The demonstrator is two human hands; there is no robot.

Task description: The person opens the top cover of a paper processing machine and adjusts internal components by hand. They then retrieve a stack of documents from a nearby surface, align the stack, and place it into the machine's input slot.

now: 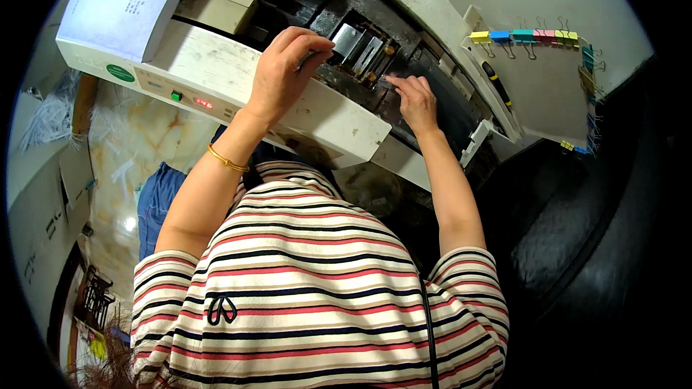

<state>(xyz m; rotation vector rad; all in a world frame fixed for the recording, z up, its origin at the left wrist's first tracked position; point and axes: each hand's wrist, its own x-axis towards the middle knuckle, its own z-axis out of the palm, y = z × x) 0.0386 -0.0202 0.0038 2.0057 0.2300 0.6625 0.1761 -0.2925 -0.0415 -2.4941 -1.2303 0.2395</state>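
Note:
A long white machine (pixel 317 119) with an open dark working bed stretches across the view in front of me. Set in the bed is a metal assembly with a shiny flat plate (pixel 348 40) and brass-coloured knobs (pixel 372 77). My left hand (pixel 287 72) is over the near side of the bed, thumb and fingers closed at the plate's left edge; whatever they pinch is hidden. To the right of the knobs is my right hand (pixel 414 99), palm down with loosely bent fingers, some apart. Its index fingertip points at the lower knob; I cannot tell whether they touch.
A green switch (pixel 176 96) and a red lit display (pixel 204 103) are on the machine's front panel. A board (pixel 555 86) edged with coloured binder clips stands at the right, beside a yellow-and-black cutter (pixel 496 84). White paper strips (pixel 54 112) are heaped at the left.

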